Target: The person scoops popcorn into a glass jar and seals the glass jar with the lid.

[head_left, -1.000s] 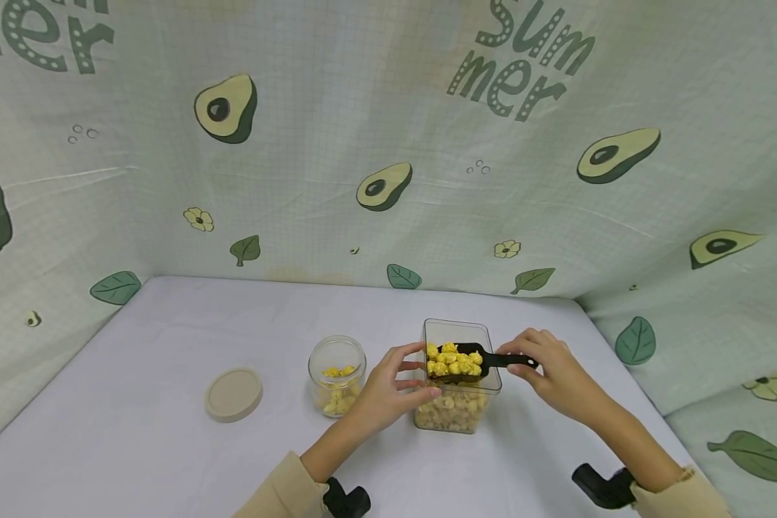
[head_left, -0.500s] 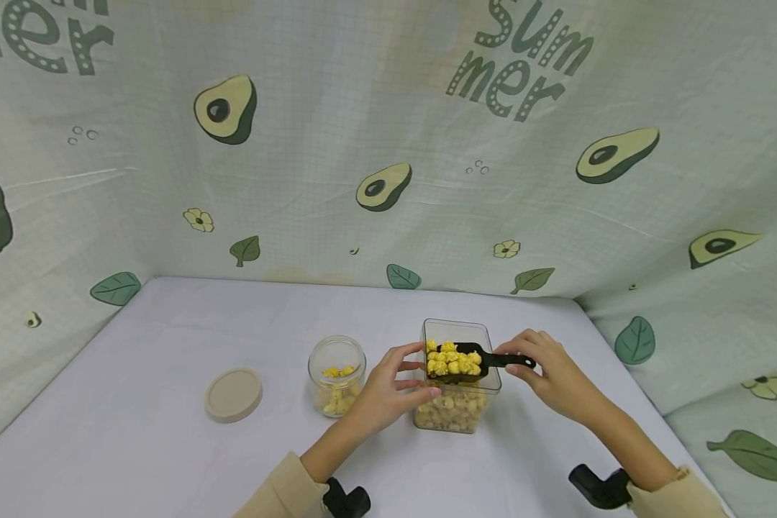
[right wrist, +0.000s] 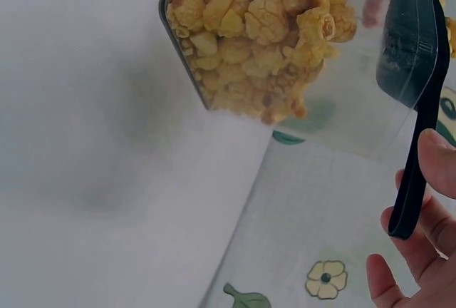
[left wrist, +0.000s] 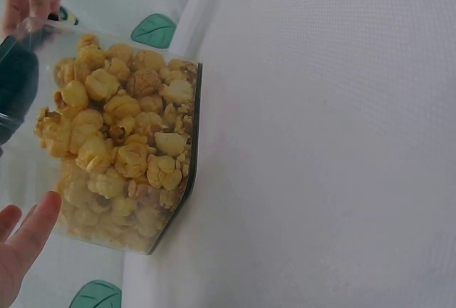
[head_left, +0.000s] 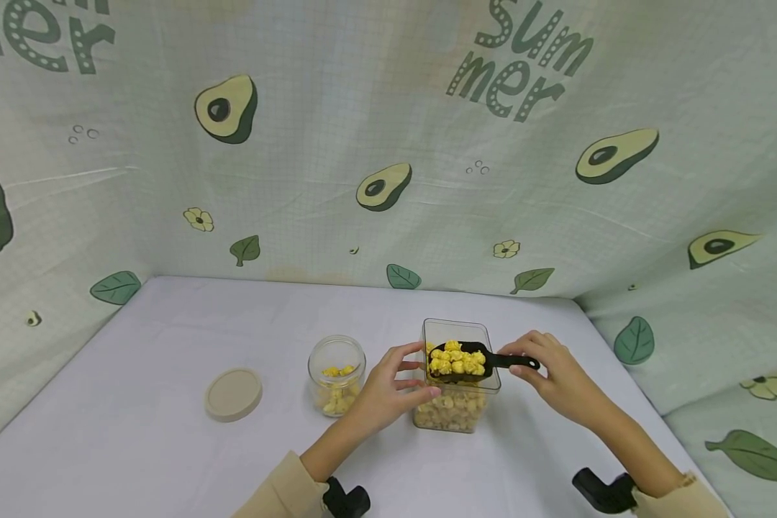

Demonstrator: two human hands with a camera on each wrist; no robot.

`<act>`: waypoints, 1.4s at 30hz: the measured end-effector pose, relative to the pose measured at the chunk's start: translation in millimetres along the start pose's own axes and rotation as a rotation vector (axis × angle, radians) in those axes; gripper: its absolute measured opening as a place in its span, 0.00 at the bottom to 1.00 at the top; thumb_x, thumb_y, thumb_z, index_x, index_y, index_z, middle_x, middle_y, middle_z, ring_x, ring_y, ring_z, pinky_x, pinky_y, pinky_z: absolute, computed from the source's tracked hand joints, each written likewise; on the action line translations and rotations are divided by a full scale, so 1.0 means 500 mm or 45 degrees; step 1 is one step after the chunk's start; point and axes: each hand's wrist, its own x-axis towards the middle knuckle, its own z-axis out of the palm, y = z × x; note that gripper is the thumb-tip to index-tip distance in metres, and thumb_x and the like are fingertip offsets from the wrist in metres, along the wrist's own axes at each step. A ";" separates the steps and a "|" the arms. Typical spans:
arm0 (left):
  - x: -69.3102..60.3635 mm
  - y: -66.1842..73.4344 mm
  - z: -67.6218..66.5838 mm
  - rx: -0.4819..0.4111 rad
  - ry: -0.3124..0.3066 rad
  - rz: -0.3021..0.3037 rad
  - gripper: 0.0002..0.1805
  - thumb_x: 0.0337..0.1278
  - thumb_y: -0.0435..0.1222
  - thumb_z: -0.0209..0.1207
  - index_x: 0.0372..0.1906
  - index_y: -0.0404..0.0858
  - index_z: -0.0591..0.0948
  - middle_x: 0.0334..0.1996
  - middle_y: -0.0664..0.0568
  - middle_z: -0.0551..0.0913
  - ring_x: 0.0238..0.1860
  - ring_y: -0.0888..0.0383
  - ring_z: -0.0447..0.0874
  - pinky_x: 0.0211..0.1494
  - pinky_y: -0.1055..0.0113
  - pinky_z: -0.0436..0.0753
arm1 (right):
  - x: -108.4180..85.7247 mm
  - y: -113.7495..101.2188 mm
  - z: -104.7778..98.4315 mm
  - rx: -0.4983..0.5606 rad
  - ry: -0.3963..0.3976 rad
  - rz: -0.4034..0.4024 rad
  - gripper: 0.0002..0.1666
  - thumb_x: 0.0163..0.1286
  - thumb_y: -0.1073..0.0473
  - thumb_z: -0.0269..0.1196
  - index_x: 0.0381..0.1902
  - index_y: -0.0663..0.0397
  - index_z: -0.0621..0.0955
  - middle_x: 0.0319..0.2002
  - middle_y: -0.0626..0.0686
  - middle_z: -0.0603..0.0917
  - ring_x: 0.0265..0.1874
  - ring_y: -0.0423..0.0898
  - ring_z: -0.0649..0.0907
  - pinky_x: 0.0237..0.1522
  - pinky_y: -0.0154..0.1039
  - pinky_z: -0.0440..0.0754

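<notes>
The right hand pinches the handle of a black scoop between thumb and fingers. Heaped with yellow popcorn, the scoop is level at the mouth of a clear square container. Below it, more popcorn fills the container's lower part, seen through the wall. The left hand rests on the container's left side, fingers spread and only slightly bent, its thumb at the front. In the right wrist view, the scoop's underside shows through the clear wall.
Left of the container stands a round clear jar, lidless, with some popcorn in it. A beige round lid lies farther left on the white table. Printed cloth hangs behind and at the sides.
The scoop with its popcorn has shifted slightly to the right and tilted a little at the container's mouth. The left hand, container, jar and lid have stayed in place.
</notes>
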 end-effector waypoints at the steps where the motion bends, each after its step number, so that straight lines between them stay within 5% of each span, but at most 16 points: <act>1: 0.000 0.000 0.000 0.004 0.001 0.001 0.39 0.52 0.43 0.65 0.68 0.41 0.62 0.64 0.48 0.65 0.59 0.49 0.72 0.57 0.59 0.79 | 0.000 0.000 -0.001 -0.004 0.001 0.007 0.15 0.57 0.67 0.65 0.42 0.46 0.81 0.36 0.41 0.79 0.40 0.37 0.72 0.40 0.41 0.68; 27: -0.002 0.001 -0.002 -0.019 -0.012 -0.012 0.39 0.52 0.43 0.65 0.68 0.42 0.62 0.63 0.46 0.65 0.59 0.45 0.71 0.56 0.57 0.79 | -0.004 -0.006 -0.021 -0.050 0.099 -0.016 0.16 0.55 0.68 0.66 0.42 0.51 0.82 0.36 0.42 0.80 0.37 0.39 0.73 0.37 0.33 0.71; 42: -0.020 0.018 -0.025 0.132 0.036 0.047 0.36 0.52 0.41 0.65 0.66 0.38 0.65 0.63 0.43 0.67 0.59 0.44 0.71 0.57 0.60 0.79 | -0.003 -0.016 -0.027 -0.041 0.136 -0.041 0.16 0.54 0.69 0.67 0.41 0.52 0.82 0.36 0.43 0.80 0.37 0.37 0.72 0.36 0.31 0.69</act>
